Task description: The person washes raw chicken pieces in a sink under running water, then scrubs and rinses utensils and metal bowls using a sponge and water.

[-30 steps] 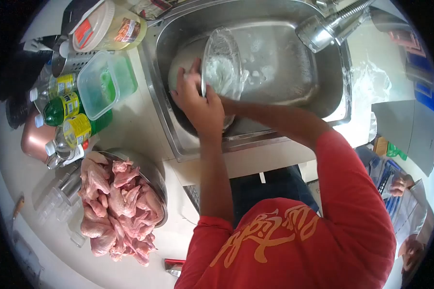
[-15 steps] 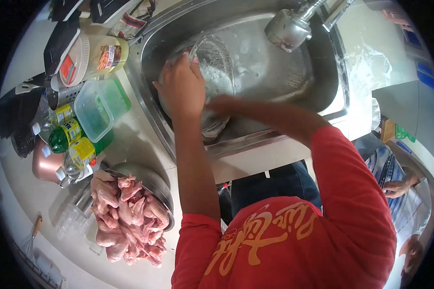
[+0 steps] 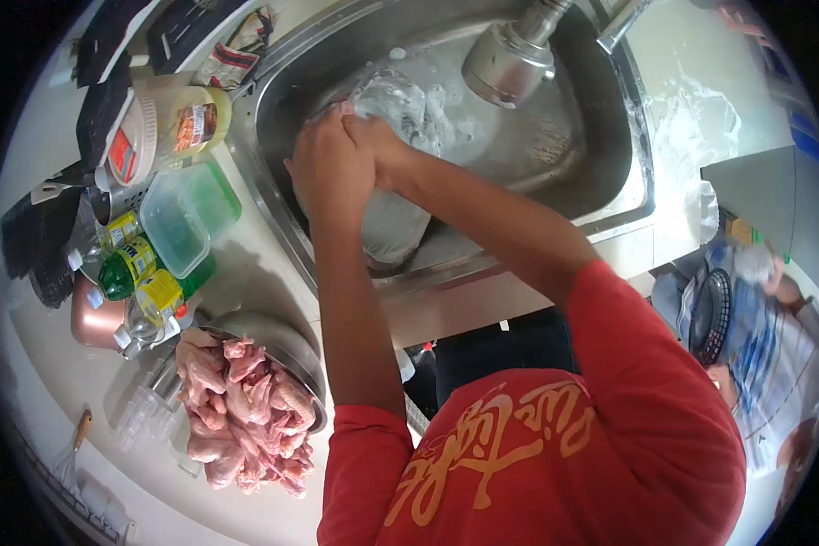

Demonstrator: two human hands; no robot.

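Note:
In the sink (image 3: 601,173) a round, shiny bowl (image 3: 396,223) stands tilted, wet and streaked with suds. My left hand (image 3: 332,164) is closed around its left rim, with the thumb side toward the bowl. Across the top of the bowl reaches my right hand (image 3: 379,150), its fingers bent over the rim and meeting the left fingertips. Whatever lies under the right fingers is hidden. Foam and shallow water show on the sink floor beyond the bowl.
A metal faucet (image 3: 510,64) hangs over the sink. On the left counter are a heaped bowl of raw chicken pieces (image 3: 246,409), plastic tubs (image 3: 177,218), a large lidded jar (image 3: 187,123) and several bottles (image 3: 127,268). At right, another person (image 3: 764,337) is near a dark basket (image 3: 712,314).
My right hand has moved up and forward from below the left wrist to the rim beside my left fingers. The bowl has tilted. The person at right now has a dark basket near them.

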